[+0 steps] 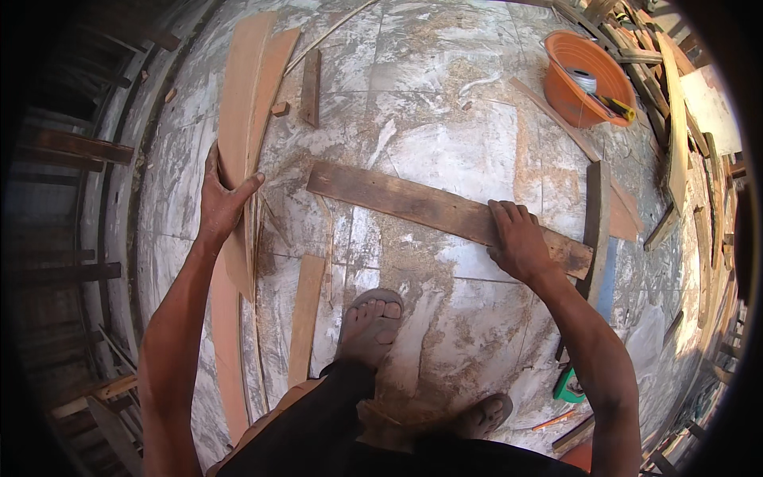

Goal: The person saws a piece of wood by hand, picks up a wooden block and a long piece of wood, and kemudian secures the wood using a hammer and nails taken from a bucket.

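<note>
My left hand (226,199) is closed around the edges of a long, thin plywood strip (241,87), thumb on the right side and fingers on the left. More strips lie beneath or beside it. With its fingers over the far edge, my right hand (518,238) grips a dark, weathered wooden plank (397,199) near its right end. The plank slants across the floor in front of my feet, its right end by a greyish upright-lying board (596,215). Whether the plank is lifted or resting, I cannot tell.
An orange plastic basin (560,91) holds a wire or tape roll (582,79) and a yellow-handled tool (616,107). Scrap lumber (675,119) is piled at right. A green-handled tool (568,387) and an orange pencil-like stick (552,420) lie near my right foot. A short board (307,314) lies left.
</note>
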Demonstrator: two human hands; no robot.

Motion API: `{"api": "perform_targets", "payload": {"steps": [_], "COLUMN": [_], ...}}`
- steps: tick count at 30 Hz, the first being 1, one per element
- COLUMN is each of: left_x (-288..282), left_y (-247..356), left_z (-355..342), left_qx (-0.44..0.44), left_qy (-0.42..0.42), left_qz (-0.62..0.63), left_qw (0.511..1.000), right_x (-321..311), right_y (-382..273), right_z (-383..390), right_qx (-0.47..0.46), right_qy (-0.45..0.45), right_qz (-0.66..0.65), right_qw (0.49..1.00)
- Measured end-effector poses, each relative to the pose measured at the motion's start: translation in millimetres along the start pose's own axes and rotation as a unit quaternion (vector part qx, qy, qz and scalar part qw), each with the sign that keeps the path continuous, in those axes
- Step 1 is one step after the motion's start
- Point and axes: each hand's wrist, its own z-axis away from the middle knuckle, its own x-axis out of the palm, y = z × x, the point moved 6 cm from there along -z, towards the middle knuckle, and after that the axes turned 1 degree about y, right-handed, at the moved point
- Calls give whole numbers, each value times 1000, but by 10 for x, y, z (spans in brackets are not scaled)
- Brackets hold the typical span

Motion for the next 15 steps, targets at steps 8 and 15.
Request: {"api": "perform_targets", "payload": {"steps": [8,15], "left_x": [-153,577], "left_y": [-215,213], "left_z": [422,481], "left_qx": [25,97], "left_qy": [-57,-207], "left_qz": [-100,-276], "left_qw": [993,933], "right_x": [-200,-390], "right_y": [-16,165], "right_z": [-322,-303], "right_qx": [-80,-43], "right_qy": [40,77], "right_qz": [-25,19], "right_qw": [996,996]}}
